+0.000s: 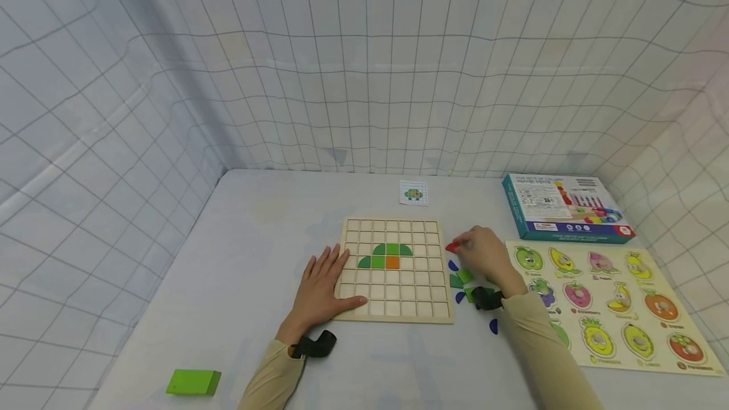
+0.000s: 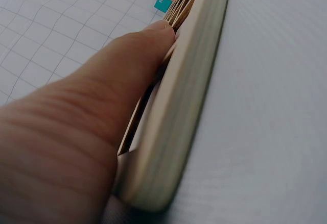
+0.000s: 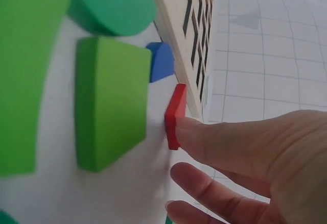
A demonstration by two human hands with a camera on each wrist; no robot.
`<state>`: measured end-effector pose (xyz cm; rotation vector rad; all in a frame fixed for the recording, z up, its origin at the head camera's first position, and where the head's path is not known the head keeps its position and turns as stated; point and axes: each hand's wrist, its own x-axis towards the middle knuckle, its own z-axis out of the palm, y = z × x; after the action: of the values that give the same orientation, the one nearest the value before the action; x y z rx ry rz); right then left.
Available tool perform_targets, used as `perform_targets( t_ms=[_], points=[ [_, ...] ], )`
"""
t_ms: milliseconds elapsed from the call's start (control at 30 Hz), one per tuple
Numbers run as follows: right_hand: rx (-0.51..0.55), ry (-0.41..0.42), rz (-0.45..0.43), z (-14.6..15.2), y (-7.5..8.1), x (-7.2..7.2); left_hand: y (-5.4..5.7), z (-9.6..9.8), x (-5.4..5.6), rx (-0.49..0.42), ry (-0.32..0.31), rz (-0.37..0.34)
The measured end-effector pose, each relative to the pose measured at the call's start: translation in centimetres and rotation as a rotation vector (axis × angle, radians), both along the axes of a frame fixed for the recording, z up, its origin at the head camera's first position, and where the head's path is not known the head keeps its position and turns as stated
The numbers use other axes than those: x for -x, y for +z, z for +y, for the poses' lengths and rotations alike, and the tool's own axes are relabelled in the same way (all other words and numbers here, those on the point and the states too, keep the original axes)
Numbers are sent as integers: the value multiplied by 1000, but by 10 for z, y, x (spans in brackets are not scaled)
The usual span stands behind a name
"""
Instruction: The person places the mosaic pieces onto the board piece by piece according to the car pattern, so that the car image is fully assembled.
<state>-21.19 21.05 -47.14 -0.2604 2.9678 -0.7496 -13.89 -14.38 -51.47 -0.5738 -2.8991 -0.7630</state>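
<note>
A wooden grid board (image 1: 410, 319) lies flat in front of me. My left hand (image 1: 321, 286) rests spread over its left edge, thumb on the lower frame. In the left wrist view the thumb (image 2: 127, 55) lies along the board's rim (image 2: 189, 86). On the grid sit green squares (image 1: 393, 249), dark green rounded pieces (image 1: 405, 250) and an orange square (image 1: 392, 262). Just off the board's right edge, my right hand (image 1: 484, 252) pinches a small red piece (image 3: 176, 117) between thumb and fingers. Below that hand lie light green blocks (image 3: 115, 101) and a blue piece (image 3: 162, 62).
Behind the board is a small pattern card (image 1: 413, 201). A game box (image 1: 569, 207) stands at the back right, with a fruit picture sheet (image 1: 617, 353) before it. Another blue piece (image 1: 493, 326) lies near the right wrist. A green block (image 1: 193, 383) sits at the front left.
</note>
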Motion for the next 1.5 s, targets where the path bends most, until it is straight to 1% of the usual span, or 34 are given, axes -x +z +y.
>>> perform_targets(
  t_ms=[100,267,433,567,800,933,1000,1100,1233,1333,1433,1500],
  points=[
    [-5,7,17,1,1,-1,0,0,0,1,1,4],
    [-4,46,33,2,2,-2,0,0,0,-5,2,13],
    [-6,57,13,2,3,0,1,1,0,5,4,-1],
    [13,33,-24,3,4,1,1,1,0,16,6,-12],
    [103,-28,-102,6,6,0,1,1,0,3,1,-2],
    [136,-64,-123,6,8,-2,1,1,0,5,-2,-2],
    [149,-73,-118,6,9,-3,2,0,0,4,0,-3],
    [173,-65,-98,7,8,-4,2,0,0,-2,4,-7],
    [194,-62,-68,7,5,-4,2,0,0,-2,1,-7],
    [209,-75,-56,4,4,-6,1,0,-1,0,-5,-3],
    [234,-62,-33,-2,5,-10,0,0,0,-6,-9,3],
    [260,-38,-14,-8,7,-12,0,0,0,-5,-8,2]
  ],
)
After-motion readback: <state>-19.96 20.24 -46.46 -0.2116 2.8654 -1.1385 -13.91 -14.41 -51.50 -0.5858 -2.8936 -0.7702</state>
